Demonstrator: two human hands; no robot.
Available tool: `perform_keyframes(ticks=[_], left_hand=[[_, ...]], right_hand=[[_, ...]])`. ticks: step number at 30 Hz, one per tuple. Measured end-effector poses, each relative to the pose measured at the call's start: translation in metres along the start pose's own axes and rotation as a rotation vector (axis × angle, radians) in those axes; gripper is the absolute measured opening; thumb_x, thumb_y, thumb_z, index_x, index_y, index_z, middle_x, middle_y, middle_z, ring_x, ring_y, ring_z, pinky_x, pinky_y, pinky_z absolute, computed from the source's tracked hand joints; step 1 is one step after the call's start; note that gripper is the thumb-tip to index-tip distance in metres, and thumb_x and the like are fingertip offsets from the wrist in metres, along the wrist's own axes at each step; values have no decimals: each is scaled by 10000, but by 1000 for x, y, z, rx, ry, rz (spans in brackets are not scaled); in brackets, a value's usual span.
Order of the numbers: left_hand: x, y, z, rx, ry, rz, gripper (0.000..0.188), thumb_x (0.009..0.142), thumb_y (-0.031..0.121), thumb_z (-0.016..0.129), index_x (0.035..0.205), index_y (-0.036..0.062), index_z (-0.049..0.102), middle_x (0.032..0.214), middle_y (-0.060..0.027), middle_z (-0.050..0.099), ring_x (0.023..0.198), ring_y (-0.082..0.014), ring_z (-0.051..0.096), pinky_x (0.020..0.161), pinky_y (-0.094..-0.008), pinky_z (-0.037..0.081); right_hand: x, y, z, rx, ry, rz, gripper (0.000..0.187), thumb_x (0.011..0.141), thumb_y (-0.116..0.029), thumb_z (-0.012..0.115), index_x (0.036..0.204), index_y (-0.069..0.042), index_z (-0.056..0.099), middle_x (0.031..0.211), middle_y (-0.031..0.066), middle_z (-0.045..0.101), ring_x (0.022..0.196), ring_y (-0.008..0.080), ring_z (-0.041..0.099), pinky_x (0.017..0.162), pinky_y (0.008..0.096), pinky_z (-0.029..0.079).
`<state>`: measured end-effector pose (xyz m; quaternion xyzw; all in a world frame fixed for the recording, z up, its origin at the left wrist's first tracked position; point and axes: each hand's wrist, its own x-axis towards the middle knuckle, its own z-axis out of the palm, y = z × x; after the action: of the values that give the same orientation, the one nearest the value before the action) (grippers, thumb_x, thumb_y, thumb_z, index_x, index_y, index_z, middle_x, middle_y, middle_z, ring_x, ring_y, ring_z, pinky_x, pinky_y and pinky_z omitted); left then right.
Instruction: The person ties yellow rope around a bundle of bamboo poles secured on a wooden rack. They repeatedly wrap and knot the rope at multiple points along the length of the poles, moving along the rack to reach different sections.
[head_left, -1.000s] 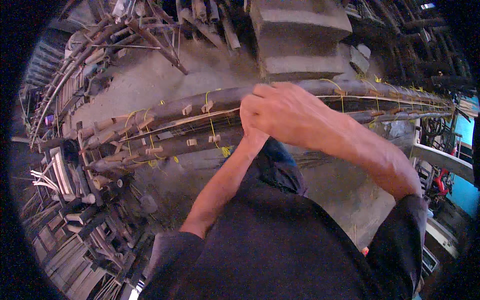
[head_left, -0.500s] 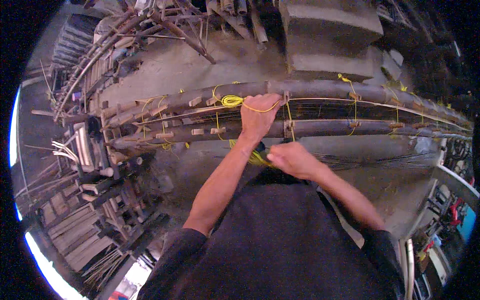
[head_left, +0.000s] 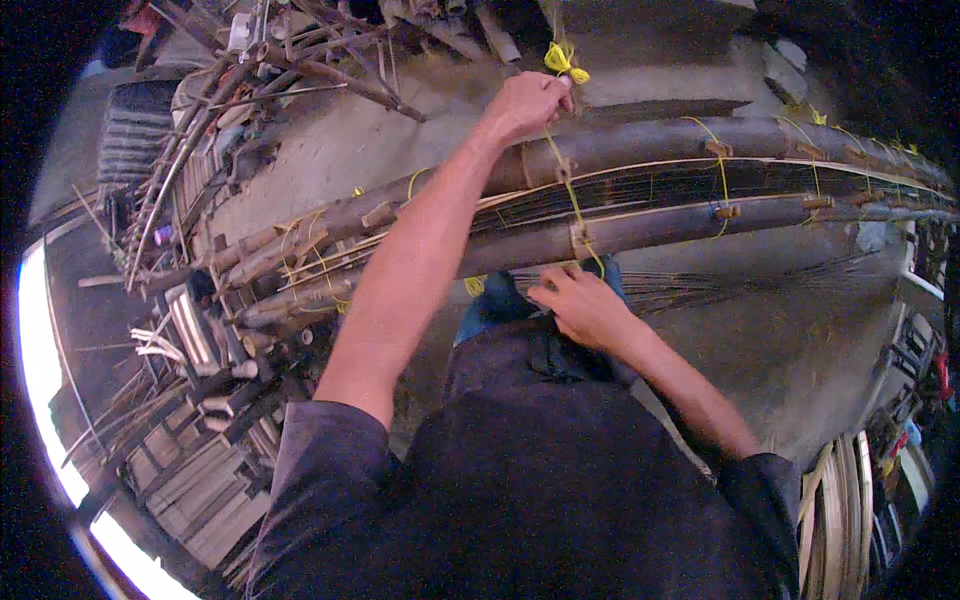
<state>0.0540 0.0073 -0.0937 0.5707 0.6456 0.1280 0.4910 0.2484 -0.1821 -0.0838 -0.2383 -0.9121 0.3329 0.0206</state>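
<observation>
Two long dark poles lie crosswise before me, a far pole (head_left: 640, 148) and a near pole (head_left: 655, 218), with thin dark strands stretched between them. My left hand (head_left: 530, 105) reaches past the far pole, its fingers closed on yellow cord. A bunched loop of yellow cord (head_left: 566, 62) sticks up beyond those fingers. From that hand a taut length of cord (head_left: 572, 195) slants down over both poles toward my right hand (head_left: 582, 305). My right hand is on the near side of the near pole, fingers curled in; what they hold, if anything, is hidden.
Yellow ties and small wooden pegs (head_left: 727, 212) run along both poles. Stacked planks (head_left: 200, 490) and sticks lie at the left. A frame of poles (head_left: 340, 80) stands at the far left. More strips of wood (head_left: 845, 510) are at the near right.
My left hand has moved away from me, past the far pole, with the bunched yellow cord. My right hand stays on the near side of the poles. The view has shifted slightly.
</observation>
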Motion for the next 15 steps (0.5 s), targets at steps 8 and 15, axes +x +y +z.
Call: perform_keyframes(ticks=[8, 15], left_hand=[[-165, -51, -113, -231, 25, 372, 377, 910, 368, 485, 1014, 38, 634, 875, -69, 654, 802, -154, 585, 732, -304, 468], [-252, -126, -43, 180, 349, 390, 279, 890, 243, 485, 979, 11, 612, 938, -146, 643, 914, -335, 587, 715, -404, 459]], right_hand=[[34, -95, 27, 1454, 162, 504, 333, 848, -132, 588, 1159, -63, 492, 889, 65, 588, 798, 194, 588, 687, 309, 484], [113, -162, -106, -34, 257, 300, 122, 820, -168, 599, 768, -60, 622, 744, 118, 567, 720, 287, 581, 633, 385, 476]])
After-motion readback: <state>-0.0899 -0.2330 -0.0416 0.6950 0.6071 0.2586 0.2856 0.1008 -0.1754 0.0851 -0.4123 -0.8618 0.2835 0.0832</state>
